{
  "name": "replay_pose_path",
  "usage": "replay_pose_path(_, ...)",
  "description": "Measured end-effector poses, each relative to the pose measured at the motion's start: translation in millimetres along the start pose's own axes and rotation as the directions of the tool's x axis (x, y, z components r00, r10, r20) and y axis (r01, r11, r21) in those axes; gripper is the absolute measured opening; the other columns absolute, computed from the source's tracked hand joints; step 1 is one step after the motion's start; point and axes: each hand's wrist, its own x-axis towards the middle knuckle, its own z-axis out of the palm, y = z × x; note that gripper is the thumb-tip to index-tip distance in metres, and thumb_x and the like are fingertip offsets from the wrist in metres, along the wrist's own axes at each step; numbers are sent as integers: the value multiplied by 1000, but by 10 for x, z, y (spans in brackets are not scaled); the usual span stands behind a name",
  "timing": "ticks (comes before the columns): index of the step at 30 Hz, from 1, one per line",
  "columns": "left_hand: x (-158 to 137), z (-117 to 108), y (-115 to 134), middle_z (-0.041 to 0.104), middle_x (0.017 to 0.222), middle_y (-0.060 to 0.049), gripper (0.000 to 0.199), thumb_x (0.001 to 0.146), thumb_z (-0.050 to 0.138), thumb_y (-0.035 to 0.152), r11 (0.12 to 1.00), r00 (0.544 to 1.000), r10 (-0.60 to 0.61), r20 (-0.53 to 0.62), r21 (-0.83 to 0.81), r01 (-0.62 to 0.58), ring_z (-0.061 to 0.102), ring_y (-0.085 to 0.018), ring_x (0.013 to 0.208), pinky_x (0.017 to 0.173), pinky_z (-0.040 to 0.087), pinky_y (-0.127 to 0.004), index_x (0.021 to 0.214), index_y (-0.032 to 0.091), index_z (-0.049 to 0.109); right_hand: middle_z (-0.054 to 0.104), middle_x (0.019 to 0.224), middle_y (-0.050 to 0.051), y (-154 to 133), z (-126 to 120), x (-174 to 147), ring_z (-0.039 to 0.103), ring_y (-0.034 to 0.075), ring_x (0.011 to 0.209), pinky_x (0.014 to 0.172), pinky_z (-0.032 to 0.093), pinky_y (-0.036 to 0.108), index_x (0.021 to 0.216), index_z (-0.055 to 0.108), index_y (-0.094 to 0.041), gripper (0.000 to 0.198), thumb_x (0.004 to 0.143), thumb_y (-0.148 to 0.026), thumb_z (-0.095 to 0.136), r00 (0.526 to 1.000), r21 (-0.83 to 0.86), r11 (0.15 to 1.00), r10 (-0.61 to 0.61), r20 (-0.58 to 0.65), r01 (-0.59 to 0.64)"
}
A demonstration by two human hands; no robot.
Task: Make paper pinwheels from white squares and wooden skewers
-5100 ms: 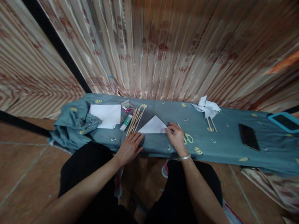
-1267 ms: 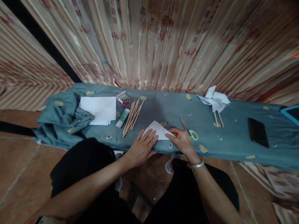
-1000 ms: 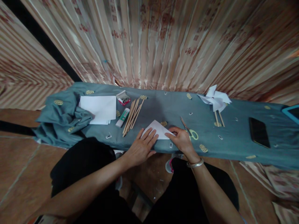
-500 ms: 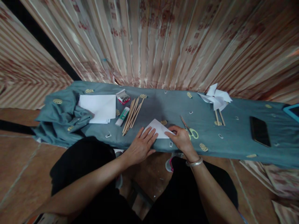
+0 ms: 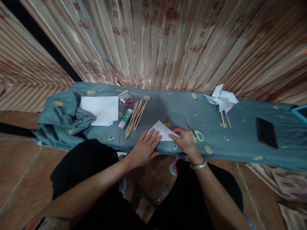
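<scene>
A white sheet of paper [image 5: 163,131], folded into a triangle, lies near the front edge of the cloth-covered table. My left hand [image 5: 145,148] rests flat on its left part with fingers stretched out. At the right corner, my right hand [image 5: 185,140] pinches the paper between thumb and fingers. Just beyond that hand lie scissors [image 5: 197,135] with light green handles, partly hidden by it. To the left of the paper is a bundle of thin wooden sticks [image 5: 136,118].
A glue stick [image 5: 125,118], an open small box of pins [image 5: 126,98] and a stack of white paper [image 5: 100,108] lie left. Rightward are white paper pinwheels [image 5: 222,98] on sticks, a dark phone [image 5: 266,133] and a blue-edged object [image 5: 301,112]. A curtain [image 5: 153,44] hangs behind the table.
Hardly anything differs. Both hands keep their places on the folded paper, and the whole view has shifted very slightly.
</scene>
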Motion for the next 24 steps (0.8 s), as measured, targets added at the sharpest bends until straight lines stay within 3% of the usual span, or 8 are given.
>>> replay_pose_path(14,17,-6,-1,33,153,-17,68,88,58,40,999,999,-7,37,32,6,22,-33,145,116,17,-53,145,12,32,73,80,3,-17,8,-8,66,20,71,67,47,30,77,70,-22,10,73,-31,67,1000,-45,999,6,-3,-6)
replay_pose_path(17,15,-10,1,33,153,-17,68,88,58,39,999,999,-3,41,40,2,22,-33,145,117,17,-53,145,11,32,72,85,5,-23,13,-37,66,22,76,70,48,32,80,69,-21,10,77,-30,65,999,-56,997,-50,-16,49)
replay_pose_path(24,4,16,5,31,154,-17,69,88,58,39,998,999,-1,39,69,-2,20,-33,145,117,13,-54,146,12,32,66,113,14,-41,81,-138,59,31,104,92,45,44,109,64,-16,40,77,-41,68,973,-76,974,-218,-73,212)
